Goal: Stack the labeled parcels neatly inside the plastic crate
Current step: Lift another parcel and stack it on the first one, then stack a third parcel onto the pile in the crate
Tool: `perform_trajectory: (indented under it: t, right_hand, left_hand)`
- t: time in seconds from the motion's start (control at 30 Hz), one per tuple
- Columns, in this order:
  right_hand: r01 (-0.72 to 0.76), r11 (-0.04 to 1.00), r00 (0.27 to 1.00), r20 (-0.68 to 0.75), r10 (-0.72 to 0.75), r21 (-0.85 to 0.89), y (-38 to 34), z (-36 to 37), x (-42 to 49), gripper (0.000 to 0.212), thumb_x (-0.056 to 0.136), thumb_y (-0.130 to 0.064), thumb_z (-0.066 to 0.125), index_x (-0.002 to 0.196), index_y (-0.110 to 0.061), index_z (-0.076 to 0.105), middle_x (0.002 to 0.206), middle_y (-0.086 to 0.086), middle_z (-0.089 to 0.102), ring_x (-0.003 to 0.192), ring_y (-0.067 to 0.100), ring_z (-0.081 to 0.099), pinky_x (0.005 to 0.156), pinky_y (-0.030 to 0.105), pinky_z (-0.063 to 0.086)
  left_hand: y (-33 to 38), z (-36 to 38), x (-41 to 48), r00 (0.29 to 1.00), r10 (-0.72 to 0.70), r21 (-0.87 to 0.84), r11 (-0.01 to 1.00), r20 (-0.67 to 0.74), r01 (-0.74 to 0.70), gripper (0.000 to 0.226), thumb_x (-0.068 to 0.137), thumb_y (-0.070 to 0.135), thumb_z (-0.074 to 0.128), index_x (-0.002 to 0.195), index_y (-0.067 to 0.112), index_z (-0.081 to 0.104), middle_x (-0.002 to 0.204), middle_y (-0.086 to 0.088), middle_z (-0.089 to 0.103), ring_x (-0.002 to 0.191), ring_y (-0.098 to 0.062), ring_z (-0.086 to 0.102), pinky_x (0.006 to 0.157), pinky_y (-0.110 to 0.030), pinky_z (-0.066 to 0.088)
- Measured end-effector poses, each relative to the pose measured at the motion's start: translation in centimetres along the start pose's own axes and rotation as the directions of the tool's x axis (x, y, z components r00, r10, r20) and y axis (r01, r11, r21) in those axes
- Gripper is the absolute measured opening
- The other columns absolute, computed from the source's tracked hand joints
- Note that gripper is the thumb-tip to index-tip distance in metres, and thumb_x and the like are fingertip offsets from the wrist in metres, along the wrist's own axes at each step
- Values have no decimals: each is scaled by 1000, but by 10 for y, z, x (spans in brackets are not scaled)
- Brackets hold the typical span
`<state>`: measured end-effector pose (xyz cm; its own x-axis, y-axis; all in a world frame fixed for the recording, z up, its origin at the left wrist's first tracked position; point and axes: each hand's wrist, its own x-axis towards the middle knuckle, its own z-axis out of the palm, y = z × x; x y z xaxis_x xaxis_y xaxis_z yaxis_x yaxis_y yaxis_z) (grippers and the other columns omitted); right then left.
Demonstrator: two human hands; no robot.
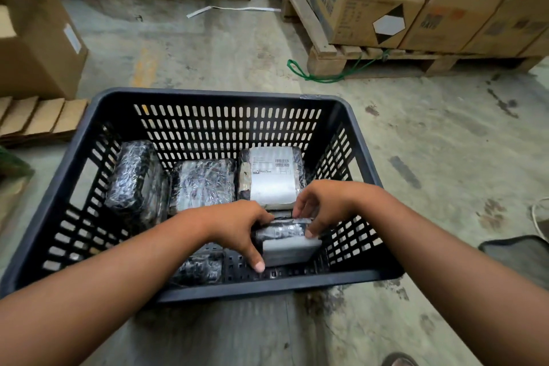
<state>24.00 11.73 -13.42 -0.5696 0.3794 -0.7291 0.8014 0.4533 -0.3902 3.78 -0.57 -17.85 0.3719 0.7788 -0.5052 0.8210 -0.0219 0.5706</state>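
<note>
A dark slotted plastic crate (208,95) sits on the floor. Inside lie five black-wrapped parcels (205,181). One white-labelled parcel (286,242) lies tilted at the near right.

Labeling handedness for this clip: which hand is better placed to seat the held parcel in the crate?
Probably left. The left hand wraps the held parcel with its thumb down the near side; the right hand only pinches its top edge with fingertips, inside the crate.

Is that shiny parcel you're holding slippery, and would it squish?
Probably a bit slippery: the held parcel is wrapped in glossy crinkled film. It likely stays stiff, since its edges look boxy between both hands. Its flat sides mean it shouldn't roll.
</note>
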Motion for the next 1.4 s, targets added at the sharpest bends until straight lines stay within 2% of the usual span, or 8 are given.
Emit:
perform_trajectory:
  t: [0.2,0.4,0.5,0.77,0.97,1.1,1.27,1.4]
  right_hand:
    - [10,1000,996,-86,-9,8,6,5,4,59,53,-25,102,93,-33,60,103,-8,68,90,13,67,76,32,58]
    - [183,971,973,-170,-156,153,10,-20,-8,44,62,-16,97,80,-27,58,95,3,72,91,27,70,74,33,59]
    - [335,888,929,-268,-256,314,2,-41,-21,34,70,-8,92,76,-28,65,112,16,75,106,33,72,90,42,61]
    - [596,693,748,-594,-296,406,-28,-54,-29,45,66,-14,96,102,-39,83,153,1,51,137,-9,43,119,31,37]
    - [700,518,681,-680,-273,493,-32,-58,-27,35,62,-11,94,89,-31,86,122,-5,73,127,12,63,108,38,51]
    - [708,481,684,-674,-281,517,-22,-59,-23,33,74,-3,87,99,-23,85,109,0,81,102,17,76,91,31,60]
    - [706,411,691,-688,-222,576,-5,-62,-11,39,81,4,81,107,-24,82,119,-1,78,112,18,73,94,27,58]
    - [660,447,712,-692,-119,603,4,-57,9,40,84,4,80,118,-17,78,126,0,74,121,21,68,92,23,57]
  left_hand:
    - [-3,4,5,981,36,-12,999,-191,-39,90,69,33,86,149,26,46,126,3,69,108,-15,65,94,-33,52]
    - [-8,-33,-16,958,55,-363,918,-283,-160,67,73,26,84,130,51,59,131,31,60,121,8,56,105,-16,42]
    - [-11,-60,-32,926,45,-465,855,-375,-230,57,76,13,85,117,49,70,123,27,67,121,2,60,99,-13,45]
    - [-16,-123,-63,878,-48,-648,694,-476,-313,52,71,15,82,119,36,74,108,-27,72,87,-23,65,64,-30,58]
    - [-23,-136,-64,876,-58,-690,642,-479,-335,61,64,22,87,122,34,73,100,-17,74,88,-26,64,60,-28,59]
    - [-26,-131,-57,854,-82,-691,629,-514,-355,62,65,30,89,123,38,71,110,-4,77,93,-14,69,76,-41,61]
    - [-22,-113,-42,760,-47,-537,736,-649,-413,86,62,40,93,137,52,54,128,21,67,112,0,62,92,-22,53]
    - [-24,-80,-25,853,-38,-419,882,-521,-216,141,41,44,101,148,65,11,168,13,2,152,-10,12,114,-42,35]
